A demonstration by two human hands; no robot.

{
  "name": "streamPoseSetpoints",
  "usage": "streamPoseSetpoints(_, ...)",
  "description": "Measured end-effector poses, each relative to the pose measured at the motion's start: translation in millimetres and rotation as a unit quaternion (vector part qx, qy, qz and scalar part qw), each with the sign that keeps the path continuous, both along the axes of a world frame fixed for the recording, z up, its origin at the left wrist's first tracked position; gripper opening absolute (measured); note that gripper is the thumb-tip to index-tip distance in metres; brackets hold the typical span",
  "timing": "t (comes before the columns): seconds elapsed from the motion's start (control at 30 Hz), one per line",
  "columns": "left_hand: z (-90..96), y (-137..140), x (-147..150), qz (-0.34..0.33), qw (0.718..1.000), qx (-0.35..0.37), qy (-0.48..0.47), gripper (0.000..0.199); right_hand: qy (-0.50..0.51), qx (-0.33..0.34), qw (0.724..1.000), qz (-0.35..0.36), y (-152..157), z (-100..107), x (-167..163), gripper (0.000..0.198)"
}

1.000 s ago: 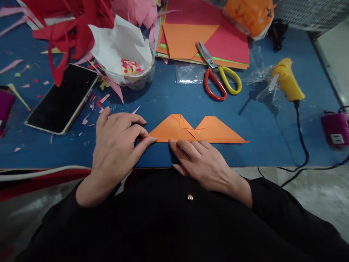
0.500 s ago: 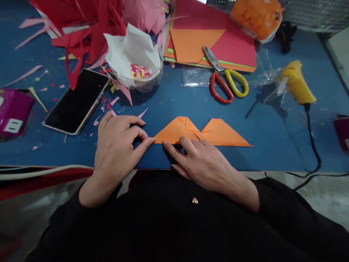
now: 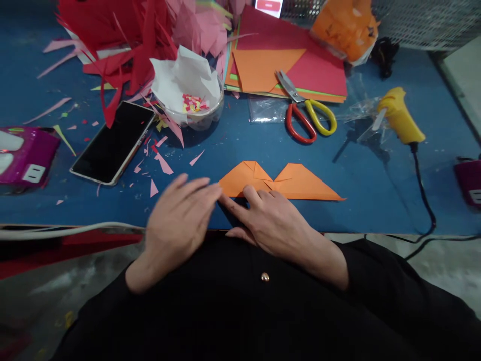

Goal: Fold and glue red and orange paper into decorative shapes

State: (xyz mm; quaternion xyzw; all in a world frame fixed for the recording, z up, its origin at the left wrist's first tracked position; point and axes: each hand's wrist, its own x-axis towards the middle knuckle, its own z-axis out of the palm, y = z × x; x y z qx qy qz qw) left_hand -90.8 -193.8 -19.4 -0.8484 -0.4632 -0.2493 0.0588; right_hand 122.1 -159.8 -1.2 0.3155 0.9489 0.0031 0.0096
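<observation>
A folded orange paper (image 3: 308, 185) lies flat near the table's front edge, with two sloping humps and a notch between them. My right hand (image 3: 281, 218) rests on its lower edge, the index finger stretched toward the left corner and the other fingers bent on the paper. Its thumb is apart, near the table edge. My left hand (image 3: 180, 220), slightly blurred, has its fingers straight and open. Its fingertips are at the paper's left corner, close to my right index fingertip; whether they touch the paper I cannot tell.
Behind the paper lie scissors (image 3: 296, 108) and coloured sheets (image 3: 319, 65). A yellow glue gun (image 3: 402, 115) with a black cord is at the right. A bowl of paper bits (image 3: 205, 118), a phone (image 3: 114, 145), red paper strips (image 3: 128, 45) and a purple box (image 3: 37, 155) occupy the left.
My left hand has released its pinch on the paper's left corner and straightened its fingers, moving slightly right and down. The right hand stays on the paper. The view has shifted slightly.
</observation>
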Motion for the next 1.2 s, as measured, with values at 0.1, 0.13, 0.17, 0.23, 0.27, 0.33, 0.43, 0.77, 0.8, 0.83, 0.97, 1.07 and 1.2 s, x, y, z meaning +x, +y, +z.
streamPoseSetpoints(0.1, -7.7, -10, 10, -0.050, 0.998, -0.006, 0.040, 0.044, 0.027, 0.018, 0.999, 0.010, -2, -9, 4, 0.067)
streamPoseSetpoints(0.13, -9.7, -12, 12, -0.045, 0.998, -0.003, 0.046, 0.046, 0.041, 0.031, 0.999, 0.019, -3, -12, 7, 0.067)
streamPoseSetpoints(0.17, -11.0, -13, 14, -0.038, 0.998, 0.002, 0.053, 0.047, 0.062, 0.048, 0.997, 0.028, -5, -15, 12, 0.065)
streamPoseSetpoints(0.23, -11.5, -15, 15, -0.031, 0.997, 0.010, 0.073, 0.049, 0.125, 0.091, 0.987, 0.031, -10, -19, 24, 0.060)
streamPoseSetpoints(0.27, -10.9, -15, 16, -0.029, 0.996, 0.016, 0.084, 0.050, 0.162, 0.117, 0.980, 0.021, -13, -20, 31, 0.056)
streamPoseSetpoints(0.33, -8.2, -15, 18, -0.024, 0.994, 0.028, 0.103, 0.049, 0.226, 0.165, 0.960, -0.014, -19, -22, 45, 0.048)
streamPoseSetpoints(0.43, -4.4, -13, 26, -0.008, 0.993, 0.056, 0.103, 0.045, 0.244, 0.180, 0.952, -0.046, -24, -25, 58, 0.048)
streamPoseSetpoints(0.77, -22.4, 2, 58, -0.094, 0.992, 0.045, 0.072, 0.052, 0.213, 0.132, 0.968, -0.007, -24, -40, 51, 0.064)
streamPoseSetpoints(0.8, -23.5, 1, 58, -0.096, 0.991, 0.047, 0.075, 0.055, 0.213, 0.134, 0.968, -0.007, -25, -41, 52, 0.063)
streamPoseSetpoints(0.83, -23.9, -1, 57, -0.096, 0.991, 0.048, 0.079, 0.057, 0.210, 0.134, 0.968, -0.009, -26, -41, 54, 0.063)
streamPoseSetpoints(0.97, -21.9, -5, 57, -0.082, 0.993, 0.026, 0.077, 0.061, 0.203, 0.118, 0.971, -0.033, -29, -44, 67, 0.063)
streamPoseSetpoints(1.07, -21.1, -7, 59, -0.069, 0.995, 0.023, 0.072, 0.061, 0.200, 0.116, 0.971, -0.060, -32, -46, 81, 0.063)
streamPoseSetpoints(1.2, -22.1, -7, 54, -0.049, 0.994, 0.056, 0.076, 0.057, 0.189, 0.138, 0.967, -0.105, -34, -46, 103, 0.060)
